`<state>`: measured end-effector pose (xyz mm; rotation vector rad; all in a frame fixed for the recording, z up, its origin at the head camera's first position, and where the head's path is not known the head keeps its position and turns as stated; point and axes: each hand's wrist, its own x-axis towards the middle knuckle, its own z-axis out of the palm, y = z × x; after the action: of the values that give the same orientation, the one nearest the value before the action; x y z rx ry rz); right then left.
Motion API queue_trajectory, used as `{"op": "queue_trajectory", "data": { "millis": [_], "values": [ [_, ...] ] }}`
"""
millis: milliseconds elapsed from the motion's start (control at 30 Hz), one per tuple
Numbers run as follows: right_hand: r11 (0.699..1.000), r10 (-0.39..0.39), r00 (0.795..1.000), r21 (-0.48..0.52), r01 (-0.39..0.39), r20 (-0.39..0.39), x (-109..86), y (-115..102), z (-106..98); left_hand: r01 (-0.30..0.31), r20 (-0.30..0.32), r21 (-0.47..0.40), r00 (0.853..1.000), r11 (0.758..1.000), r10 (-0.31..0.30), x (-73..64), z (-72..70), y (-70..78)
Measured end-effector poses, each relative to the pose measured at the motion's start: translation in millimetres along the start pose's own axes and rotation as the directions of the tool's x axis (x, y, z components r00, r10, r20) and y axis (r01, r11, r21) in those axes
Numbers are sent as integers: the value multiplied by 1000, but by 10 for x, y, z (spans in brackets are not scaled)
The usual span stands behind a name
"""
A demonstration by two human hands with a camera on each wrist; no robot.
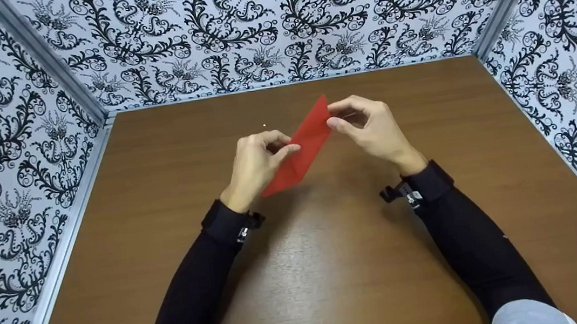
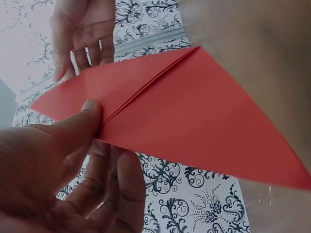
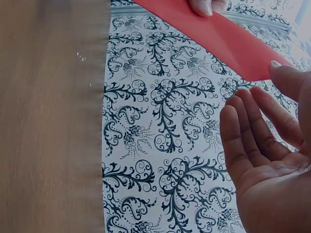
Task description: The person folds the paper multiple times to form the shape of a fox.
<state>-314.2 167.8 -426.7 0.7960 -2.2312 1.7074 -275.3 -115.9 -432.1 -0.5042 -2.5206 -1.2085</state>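
A folded sheet of red paper [image 1: 313, 136] is held up above the table, tilted, with pointed ends. In the left wrist view a doubled crease line runs across the red paper [image 2: 194, 111]. My left hand [image 1: 261, 159] pinches its lower edge, thumb [image 2: 90, 109] on the near face and fingers behind. My right hand [image 1: 371, 125] is at the upper right end. Seen from the right wrist, its thumb [image 3: 279, 70] overlaps the paper's end, while the other fingers [image 3: 243, 121] are loosely bent below the edge, apart from the thumb.
Below lies a brown wooden table [image 1: 302, 280]. White walls with black scroll patterns [image 1: 251, 25] stand at the back and both sides, joined by grey metal rails [image 1: 48, 59]. Each wrist wears a black strap with a small camera.
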Motion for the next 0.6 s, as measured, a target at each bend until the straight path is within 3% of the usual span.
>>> {"op": "queue_trajectory", "data": {
  "millis": [100,300,600],
  "values": [
    [1000,-18,1000,8,18,-24,7,-3,-19,12,24,67,1000,998,-14,-14,-4,-4],
    [1000,-28,999,-5,28,-38,9,-16,-65,45,86,102,995,994,-53,-28,0,-17],
    [993,82,994,-95,-75,71,2,-25,-134,79,166,133,981,988,-100,-13,42,-72]
  ]
}}
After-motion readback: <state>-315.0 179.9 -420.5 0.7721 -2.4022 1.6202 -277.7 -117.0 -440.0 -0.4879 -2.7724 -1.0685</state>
